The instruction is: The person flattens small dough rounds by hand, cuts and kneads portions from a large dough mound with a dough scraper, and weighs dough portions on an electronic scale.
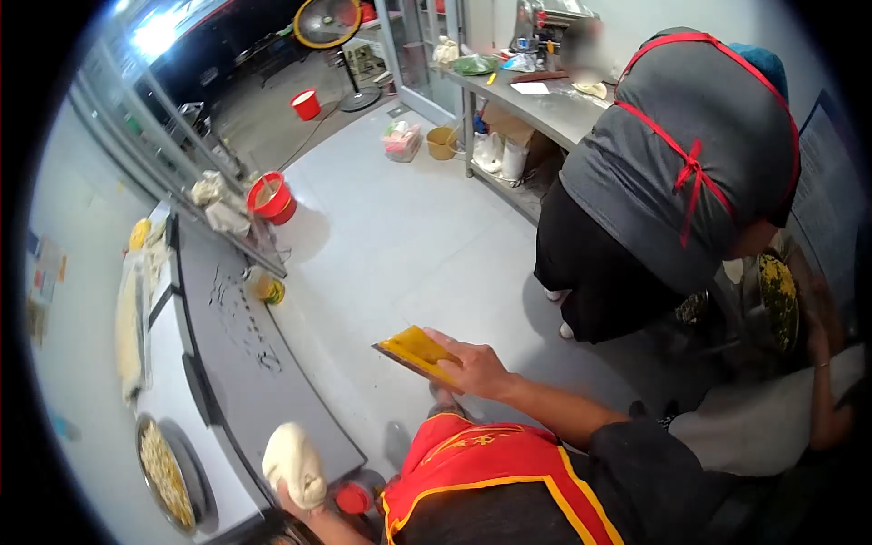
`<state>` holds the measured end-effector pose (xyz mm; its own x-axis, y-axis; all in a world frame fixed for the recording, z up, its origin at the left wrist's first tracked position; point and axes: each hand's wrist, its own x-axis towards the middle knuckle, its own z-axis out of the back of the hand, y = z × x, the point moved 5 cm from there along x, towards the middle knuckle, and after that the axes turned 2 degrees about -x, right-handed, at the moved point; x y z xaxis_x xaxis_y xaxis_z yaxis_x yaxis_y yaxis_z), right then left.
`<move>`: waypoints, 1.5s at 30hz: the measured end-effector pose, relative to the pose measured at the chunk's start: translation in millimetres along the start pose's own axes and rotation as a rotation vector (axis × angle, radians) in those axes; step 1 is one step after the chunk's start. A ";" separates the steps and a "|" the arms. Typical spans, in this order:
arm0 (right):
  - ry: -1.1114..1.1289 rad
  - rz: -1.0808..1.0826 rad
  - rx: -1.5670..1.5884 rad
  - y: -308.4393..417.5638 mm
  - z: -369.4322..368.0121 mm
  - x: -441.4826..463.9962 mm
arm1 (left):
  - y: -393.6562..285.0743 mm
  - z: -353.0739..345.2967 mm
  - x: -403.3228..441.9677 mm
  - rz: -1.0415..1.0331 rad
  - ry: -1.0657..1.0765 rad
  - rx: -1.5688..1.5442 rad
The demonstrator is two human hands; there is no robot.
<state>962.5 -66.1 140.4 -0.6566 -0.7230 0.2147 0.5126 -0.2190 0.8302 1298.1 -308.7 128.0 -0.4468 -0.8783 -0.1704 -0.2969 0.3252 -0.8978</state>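
Observation:
My right hand (480, 368) grips a yellow dough scraper (413, 347) by its broad side, held out over the floor in front of me. In my left hand (304, 510), low at the left, rests a pale lump of dough (292, 459); the fingers are mostly hidden under it. Just right of the dough is a red round object (352, 498), partly covered by my apron (490, 454). A steel bowl (145, 445) of pale and yellowish shreds stands on the counter left of my left hand.
A co-worker (672, 173) in a grey top leans over at the right, near a bowl of yellow-green food (779, 295). A steel table (554, 118) stands at the back. Red buckets (283, 211), a bottle (265, 286) and a standing fan (329, 23) are on the left side.

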 end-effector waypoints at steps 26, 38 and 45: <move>-0.859 -0.519 -0.412 -255.9 291.1 306.5 | 284.2 -800.7 412.5 -0.061 1.496 1.179; -1.127 -1.060 -0.383 -336.3 377.4 322.0 | 421.3 -1180.2 332.9 -0.576 1.994 1.002; -1.426 -1.310 -0.396 -360.4 427.8 348.4 | 538.7 -1372.7 251.9 -0.747 1.856 0.622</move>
<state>312.3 41.1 136.1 -0.4559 0.8897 0.0251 -0.6295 -0.3422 0.6976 -132.8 126.4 158.8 -0.6422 0.6761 0.3614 -0.6984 -0.3217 -0.6393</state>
